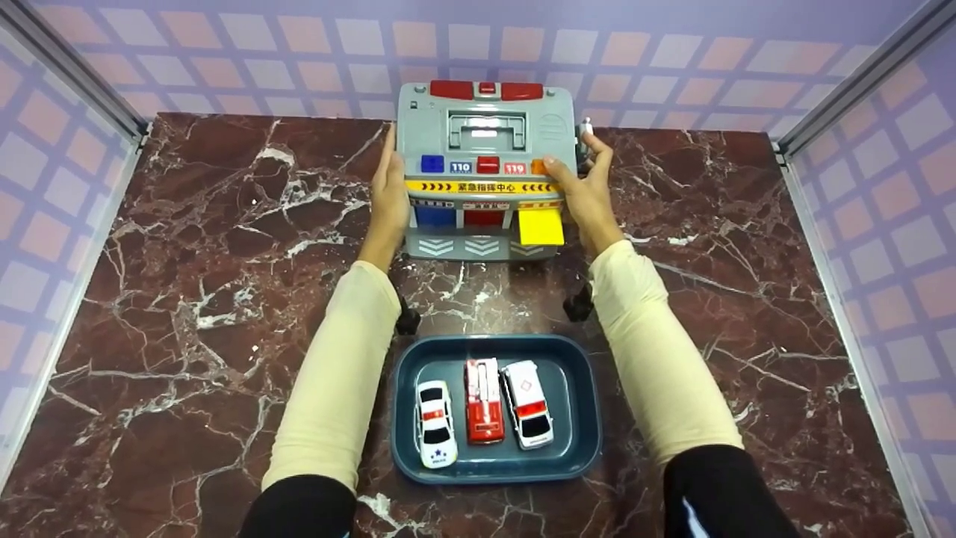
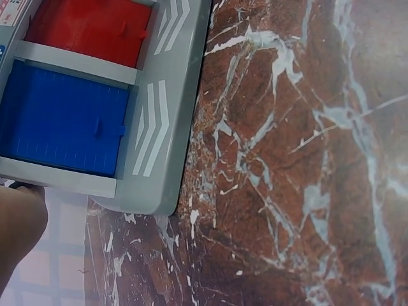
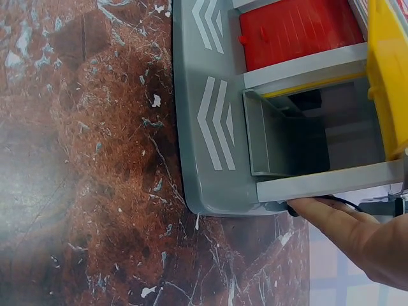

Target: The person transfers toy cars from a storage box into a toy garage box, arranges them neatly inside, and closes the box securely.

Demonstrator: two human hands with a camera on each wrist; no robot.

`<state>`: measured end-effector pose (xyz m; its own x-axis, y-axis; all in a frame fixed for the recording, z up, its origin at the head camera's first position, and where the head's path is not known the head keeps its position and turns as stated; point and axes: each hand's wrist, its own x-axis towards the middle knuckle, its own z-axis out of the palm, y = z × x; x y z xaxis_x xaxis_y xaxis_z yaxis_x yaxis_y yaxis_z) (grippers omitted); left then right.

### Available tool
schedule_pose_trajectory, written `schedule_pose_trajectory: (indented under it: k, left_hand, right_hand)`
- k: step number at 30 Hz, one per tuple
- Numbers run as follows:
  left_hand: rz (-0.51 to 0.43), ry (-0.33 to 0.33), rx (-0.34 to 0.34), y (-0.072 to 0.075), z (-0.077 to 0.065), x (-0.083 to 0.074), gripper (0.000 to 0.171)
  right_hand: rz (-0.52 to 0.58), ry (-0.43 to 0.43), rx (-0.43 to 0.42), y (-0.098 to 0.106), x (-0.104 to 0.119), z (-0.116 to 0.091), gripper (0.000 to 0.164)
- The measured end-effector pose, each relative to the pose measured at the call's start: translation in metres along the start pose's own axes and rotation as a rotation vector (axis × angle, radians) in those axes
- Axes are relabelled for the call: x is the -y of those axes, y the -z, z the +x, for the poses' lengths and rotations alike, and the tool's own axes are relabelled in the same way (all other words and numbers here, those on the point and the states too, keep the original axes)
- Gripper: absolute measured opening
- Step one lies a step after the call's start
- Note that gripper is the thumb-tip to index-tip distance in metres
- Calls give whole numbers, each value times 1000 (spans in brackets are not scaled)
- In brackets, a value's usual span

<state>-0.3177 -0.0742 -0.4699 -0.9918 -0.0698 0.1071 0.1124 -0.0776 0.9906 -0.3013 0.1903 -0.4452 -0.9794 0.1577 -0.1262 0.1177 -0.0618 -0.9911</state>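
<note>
A grey toy rescue garage [image 1: 485,179] stands at the back, with red, white and yellow markings. Along its left side rests my left hand [image 1: 389,193], its fingers extended; only part of this hand [image 2: 19,223] appears in the left wrist view. My right hand [image 1: 591,190] grips the right side, thumb on the orange button [image 1: 539,166] and fingers bent beside a small white piece [image 1: 586,125]. The yellow door [image 1: 541,226] is swung up, baring a hollow bay [image 3: 299,137]. Down stay the blue door [image 2: 67,121] and red door [image 3: 299,32].
Nearer me, a dark blue tray [image 1: 497,476] holds a toy police car [image 1: 435,426], a red toy fire truck [image 1: 484,407] and a toy ambulance [image 1: 528,403]. Checked walls [image 1: 291,60] enclose the marbled table [image 1: 209,299] at the back and sides.
</note>
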Motion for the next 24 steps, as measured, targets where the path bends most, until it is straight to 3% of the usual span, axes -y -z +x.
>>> schedule_pose_trajectory:
  k: [8, 13, 17, 21, 24]
  left_hand:
    - [42, -33, -18, 0, -1, 0, 50]
    - [61, -47, -35, 0, 1, -1, 49]
    - [39, -7, -22, 2, -4, -9, 50]
    - [21, 17, -9, 2, -8, -15, 50]
    - [15, 9, -12, 0, -3, -7, 50]
  right_hand:
    - [-104, -59, 78, 15, 9, -4, 74]
    - [-176, 36, 65, 37, 16, -21, 73]
    - [-58, 114, 58, 50, 20, -49, 65]
    - [133, 151, 139, 56, 23, -84, 55]
    - [197, 150, 209, 59, 22, -109, 51]
